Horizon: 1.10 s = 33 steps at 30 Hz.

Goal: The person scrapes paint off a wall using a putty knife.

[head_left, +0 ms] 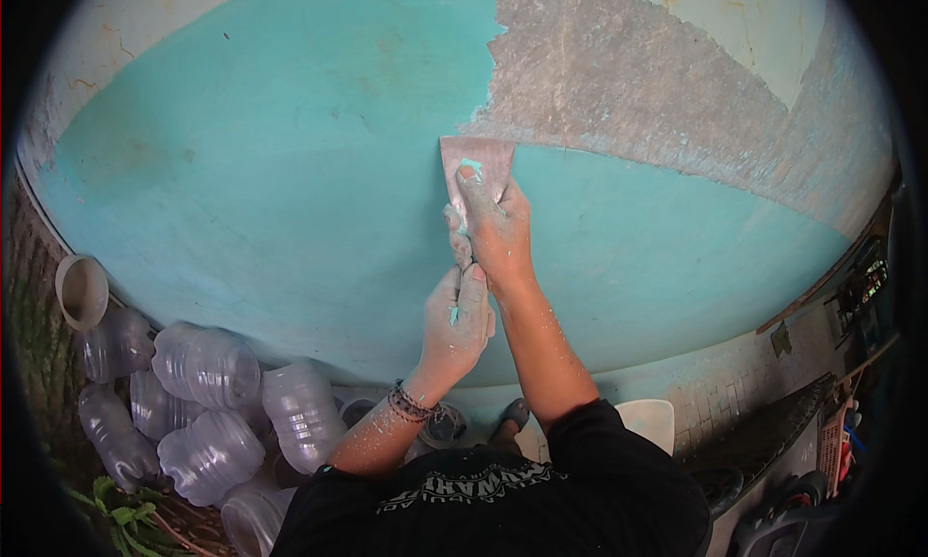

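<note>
Fisheye view from the head, facing down, wall (290, 219) close ahead

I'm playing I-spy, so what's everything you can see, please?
Scraper: one, grey, against the wall
Wall: one, turquoise with a rough greyish patch upper right
Plastic containers: several overlapping, clear, lower left
Round tub: one, beige, far left
Plant: one, green, bottom left
Basket: one, reddish, lower right
Bracelets: count unclear, dark, left wrist
Shirt: one, black, bottom middle
Left hand: one, dusty, below the right
Right hand: one, dusty, thumb on the scraper
</note>
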### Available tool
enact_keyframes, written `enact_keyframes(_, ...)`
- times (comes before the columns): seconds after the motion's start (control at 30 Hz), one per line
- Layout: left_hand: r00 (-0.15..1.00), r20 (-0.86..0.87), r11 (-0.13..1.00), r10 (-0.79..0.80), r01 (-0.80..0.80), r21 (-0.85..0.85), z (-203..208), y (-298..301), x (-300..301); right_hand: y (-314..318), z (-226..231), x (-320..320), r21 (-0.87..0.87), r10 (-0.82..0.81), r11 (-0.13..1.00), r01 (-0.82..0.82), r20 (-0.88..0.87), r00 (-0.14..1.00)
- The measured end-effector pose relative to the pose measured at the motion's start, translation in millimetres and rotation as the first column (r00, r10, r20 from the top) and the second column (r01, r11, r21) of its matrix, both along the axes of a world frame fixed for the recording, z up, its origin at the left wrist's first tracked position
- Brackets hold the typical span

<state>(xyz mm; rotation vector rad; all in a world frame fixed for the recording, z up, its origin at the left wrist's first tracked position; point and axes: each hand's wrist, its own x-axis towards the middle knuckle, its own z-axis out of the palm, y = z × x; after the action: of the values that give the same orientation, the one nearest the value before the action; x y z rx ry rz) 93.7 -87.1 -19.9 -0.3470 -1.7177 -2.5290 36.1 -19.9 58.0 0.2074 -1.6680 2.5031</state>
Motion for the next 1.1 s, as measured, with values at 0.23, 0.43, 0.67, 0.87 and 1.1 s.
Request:
enact_keyframes(0.23, 0.999, -0.047, 0.999, 0.012, -0.015, -0.051, -3, -2, -1, -3, 0, 1, 0.041, -0.047, 0.998, 0.049, -0.039, 0.998)
enact_keyframes(0.43, 1.0, 0.002, 0.997, 0.026, -0.026, -0.079, 4, -1, -2, -2, 7, -2, 0.028, -0.075, 0.997, 0.077, -0.077, 0.994)
enact_keyframes(0.67, 0.999, -0.044, 1.0, 0.023, -0.024, -0.013, 20, 0, 0, 0, 11, -3, -0.001, -0.011, 1.0, 0.01, -0.02, 1.0)
enact_keyframes(0.87, 0.999, 0.02, 0.999, -0.032, 0.032, 0.014, 34, -1, 3, -1, 18, -7, 0.011, -0.041, 0.999, 0.043, -0.18, 0.983)
enact_keyframes(1.1, 1.0, -0.018, 1.0, -0.009, 0.009, -0.004, 44, 1, -1, -1, 27, -6, 0.052, -0.042, 0.998, 0.045, -0.061, 0.997)
